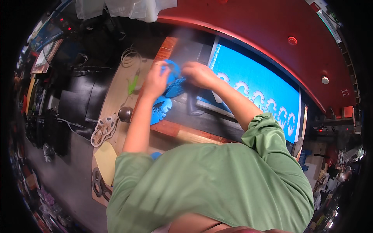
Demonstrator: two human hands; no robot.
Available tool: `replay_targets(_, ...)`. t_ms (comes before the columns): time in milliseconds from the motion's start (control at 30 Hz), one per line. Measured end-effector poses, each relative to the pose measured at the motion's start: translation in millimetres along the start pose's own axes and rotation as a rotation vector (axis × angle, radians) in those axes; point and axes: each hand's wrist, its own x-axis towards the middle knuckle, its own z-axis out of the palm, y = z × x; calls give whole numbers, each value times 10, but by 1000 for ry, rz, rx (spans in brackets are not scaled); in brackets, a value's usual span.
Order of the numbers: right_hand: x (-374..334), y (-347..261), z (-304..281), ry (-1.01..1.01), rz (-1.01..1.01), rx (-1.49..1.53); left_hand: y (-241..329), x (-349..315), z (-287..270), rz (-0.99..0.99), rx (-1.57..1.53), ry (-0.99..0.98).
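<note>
My left hand (pixel 156 80) is closed on the edge of a blue cut-out piece (pixel 172 71), partly blurred by motion. Close on its right, my right hand (pixel 199 73) has its fingers pinched together; what lies between them is too blurred to make out. Below the hands is a stack of blue notched cut-outs (pixel 174 88), and another blue notched piece (pixel 160 110) lies nearer to me by the left forearm. To the right, a blue sheet (pixel 252 70) has a row of several notched, curved openings along its near side.
A large red machine beam (pixel 268 35) with a red button (pixel 292 40) spans the far side. On the wooden board at left are a green-handled tool (pixel 133 83), a dark round knob (pixel 125 114), a sole-shaped cut-out (pixel 104 130), a yellow piece (pixel 105 161) and scissors (pixel 98 184).
</note>
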Motion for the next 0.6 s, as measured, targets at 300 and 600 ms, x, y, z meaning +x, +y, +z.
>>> replay_targets(300, -123, -59, 146, -72, 186, 72, 53, -187, -180, -51, -29, -306)
replay_targets(600, 74, -139, 127, -84, 267, 227, 299, -313, -210, -70, 43, -275)
